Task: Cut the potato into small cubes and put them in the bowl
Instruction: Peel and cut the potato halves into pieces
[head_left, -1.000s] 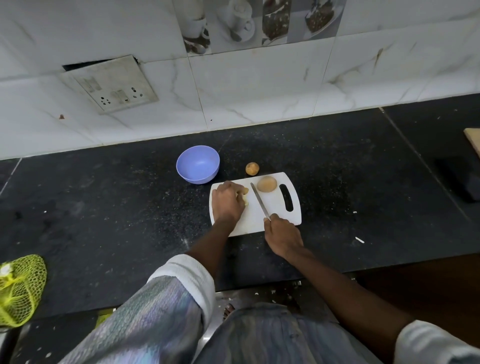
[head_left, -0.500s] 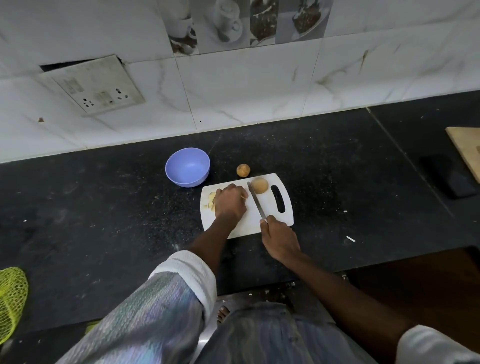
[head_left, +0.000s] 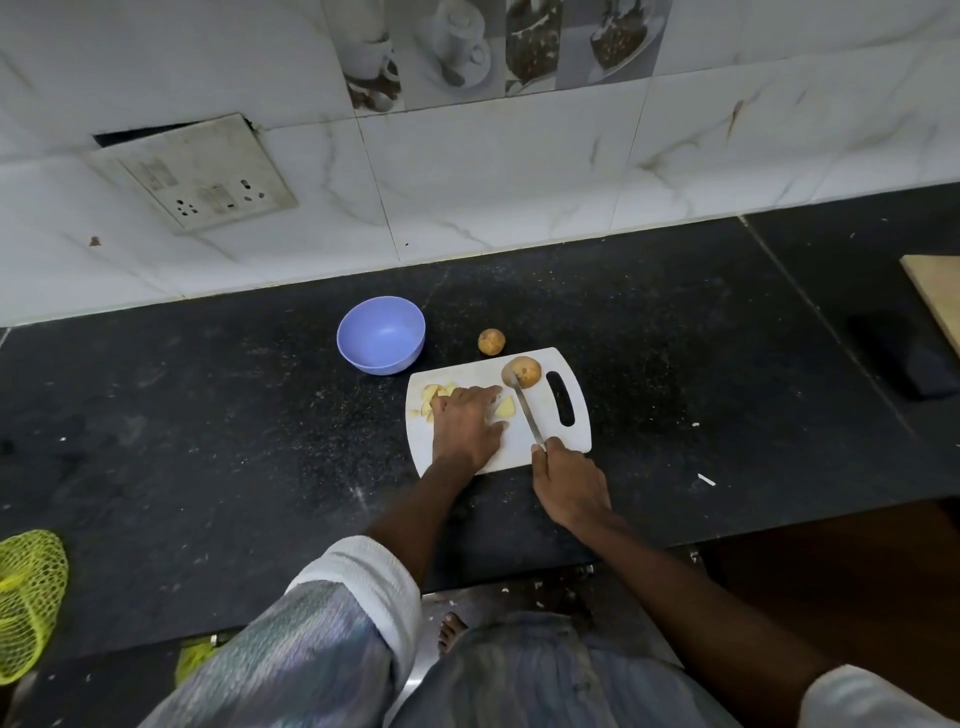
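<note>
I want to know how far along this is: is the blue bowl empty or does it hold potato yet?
Empty: the blue bowl shows only its bare inside, and the cut potato pieces lie on the cutting board.

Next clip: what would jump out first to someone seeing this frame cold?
The white cutting board at the centre of the black counter, where the left hand rests over pale cut potato pieces and the right hand grips a knife whose tip reaches a potato half. Behind the board, a purple bowl stands empty, with a small whole potato to its right.
</note>
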